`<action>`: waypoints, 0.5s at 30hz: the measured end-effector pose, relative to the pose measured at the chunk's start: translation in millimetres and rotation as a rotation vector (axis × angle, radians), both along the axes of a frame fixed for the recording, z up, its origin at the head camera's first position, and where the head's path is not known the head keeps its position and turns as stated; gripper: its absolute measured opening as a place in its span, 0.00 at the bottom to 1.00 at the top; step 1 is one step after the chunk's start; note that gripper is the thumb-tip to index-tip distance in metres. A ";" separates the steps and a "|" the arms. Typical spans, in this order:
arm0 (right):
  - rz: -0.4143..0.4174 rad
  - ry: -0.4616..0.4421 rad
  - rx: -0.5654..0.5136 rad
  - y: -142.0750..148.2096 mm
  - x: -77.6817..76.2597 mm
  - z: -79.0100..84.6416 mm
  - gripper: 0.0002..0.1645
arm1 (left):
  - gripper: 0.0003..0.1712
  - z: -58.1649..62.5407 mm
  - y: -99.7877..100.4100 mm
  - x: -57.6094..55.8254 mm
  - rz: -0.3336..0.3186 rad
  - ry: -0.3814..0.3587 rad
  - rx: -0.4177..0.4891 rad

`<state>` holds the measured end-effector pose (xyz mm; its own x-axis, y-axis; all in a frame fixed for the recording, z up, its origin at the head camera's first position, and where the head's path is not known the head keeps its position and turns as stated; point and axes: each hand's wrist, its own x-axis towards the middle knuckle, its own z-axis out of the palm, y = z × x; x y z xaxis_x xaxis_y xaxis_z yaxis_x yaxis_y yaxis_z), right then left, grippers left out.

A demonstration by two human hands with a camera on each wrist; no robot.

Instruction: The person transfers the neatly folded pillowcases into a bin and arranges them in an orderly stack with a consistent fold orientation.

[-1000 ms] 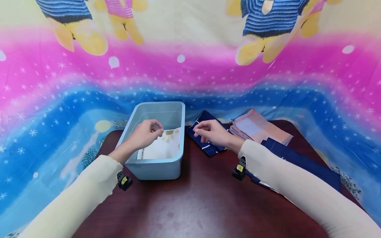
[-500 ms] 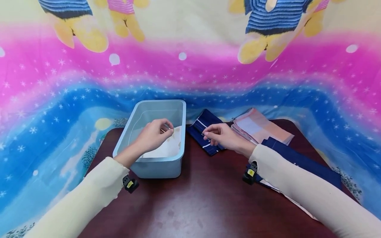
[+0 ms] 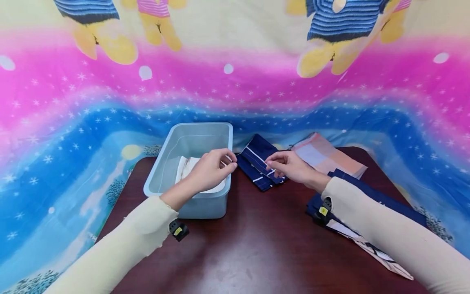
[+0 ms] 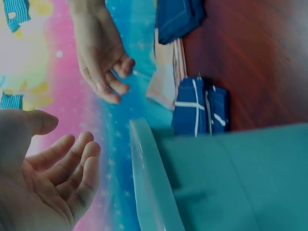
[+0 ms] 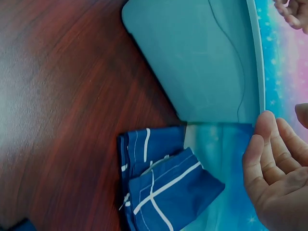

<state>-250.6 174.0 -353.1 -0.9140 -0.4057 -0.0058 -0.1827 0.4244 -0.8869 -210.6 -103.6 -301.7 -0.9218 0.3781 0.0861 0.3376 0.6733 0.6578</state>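
My left hand (image 3: 214, 169) hovers over the front right rim of a light blue plastic bin (image 3: 203, 207), its fingers loosely curled around nothing. Inside the bin lies a folded white cloth (image 3: 183, 166) with brown marks, partly hidden by that hand. To the right, my right hand (image 3: 293, 166) hangs above a folded navy cloth (image 3: 257, 163) with white lines, relaxed and holding nothing. The left wrist view shows both palms facing each other, the left hand (image 4: 57, 173) near the bin rim (image 4: 149, 168). From the right wrist, the navy cloth (image 5: 168, 192) appears below the right hand (image 5: 279, 168), apart from it.
A folded pink and white checked cloth (image 3: 327, 153) lies at the back right of the dark red table (image 3: 249, 245). Another navy cloth (image 3: 389, 204) lies partly under my right sleeve, with a pale printed cloth (image 3: 382, 255) beside it. A patterned curtain (image 3: 227, 94) hangs behind.
Both hands have drifted to the right, the left from over the bin's inside to its right rim. More of the white cloth shows now. The cloths and bin stay in place.
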 end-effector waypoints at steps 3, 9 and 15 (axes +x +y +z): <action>-0.008 -0.005 0.013 6.2 -2.1 0.0 0.20 | 0.11 0.0 12.3 1.9 -0.023 0.006 0.023; -0.039 0.007 0.060 19.9 -8.4 -2.9 0.22 | 0.10 -11.2 36.9 8.2 -0.038 0.022 0.065; -0.069 -0.007 0.030 32.4 -15.2 -7.2 0.23 | 0.10 -29.0 50.5 15.1 -0.046 -0.003 0.078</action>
<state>-265.8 206.4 -360.3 -0.9398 -0.3410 -0.0235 -0.1459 0.4623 -0.8746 -195.5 -53.2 -330.7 -0.9038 0.4124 0.1142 0.3650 0.6037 0.7088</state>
